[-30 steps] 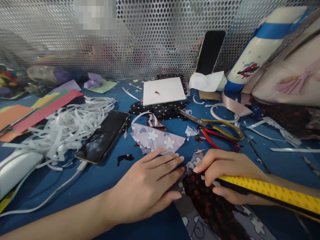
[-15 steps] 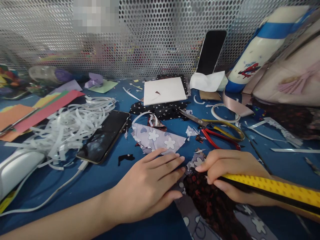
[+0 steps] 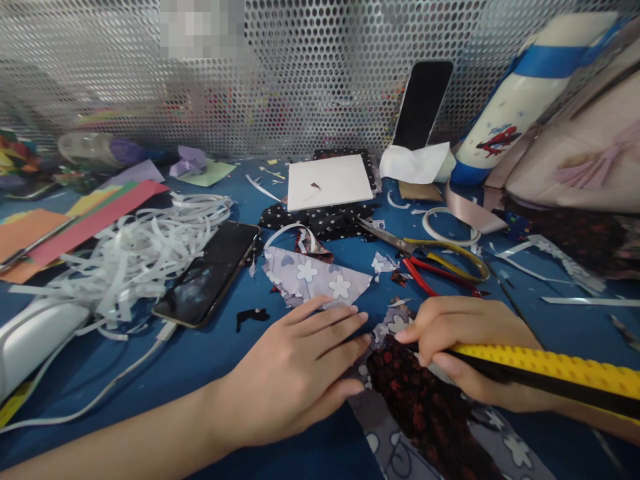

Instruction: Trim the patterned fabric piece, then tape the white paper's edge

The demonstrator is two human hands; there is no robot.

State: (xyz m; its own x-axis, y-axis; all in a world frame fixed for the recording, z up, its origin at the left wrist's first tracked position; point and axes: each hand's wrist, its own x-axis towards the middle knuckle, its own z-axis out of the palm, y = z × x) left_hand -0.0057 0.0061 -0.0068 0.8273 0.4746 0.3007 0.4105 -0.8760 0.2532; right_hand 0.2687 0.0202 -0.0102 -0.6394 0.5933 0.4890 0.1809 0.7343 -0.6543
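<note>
My left hand (image 3: 295, 373) lies flat with its fingers stretched out, their tips at the edge of the grey floral fabric (image 3: 395, 453). Over that fabric lies a dark piece of cloth with a reddish pattern (image 3: 425, 407). In the closed fingers of my right hand (image 3: 470, 340) is a long yellow-and-black tool (image 3: 560, 373), held like a pen. Its tip, near the top end of the dark cloth, is mostly hidden by my fingers. Just beyond my left fingertips rests a loose grey floral scrap (image 3: 320, 277).
Scissors with yellow and red handles (image 3: 420, 253) lie ahead of my right hand. On the left are a phone (image 3: 207, 273) with a cable and a heap of white strips (image 3: 150, 247). A white card (image 3: 330, 181), a second phone (image 3: 424, 103) and a bottle (image 3: 525, 100) stand or lie farther back.
My right hand has shifted very slightly, and the yellow-and-black tool has turned a little in its grip. My left hand and the fabrics look the same.
</note>
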